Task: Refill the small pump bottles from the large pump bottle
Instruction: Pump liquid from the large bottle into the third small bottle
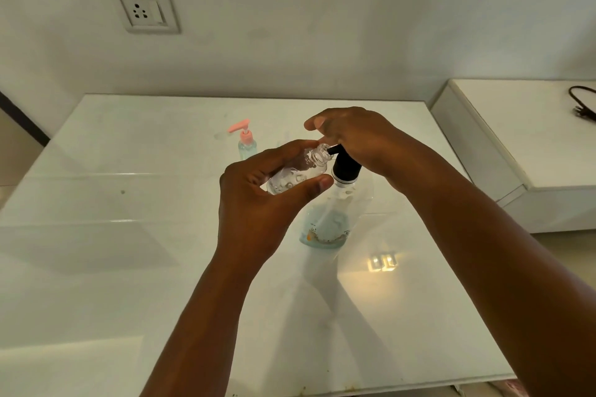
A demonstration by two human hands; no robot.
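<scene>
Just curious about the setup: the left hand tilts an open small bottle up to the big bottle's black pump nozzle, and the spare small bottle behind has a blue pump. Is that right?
Not quite. In the head view the spare small bottle has a pink pump, not blue. The rest holds: the left hand tilts the open small bottle to the big bottle's black pump nozzle.

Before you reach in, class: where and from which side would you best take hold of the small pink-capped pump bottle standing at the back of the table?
Probably round its clear body, below the pink pump. It stands upright and apart from the rest, and its spout juts left, so come from the front or right. Both hands are busy: the left hand holds the uncapped small bottle, the right hand is on the large bottle's black pump.
</scene>
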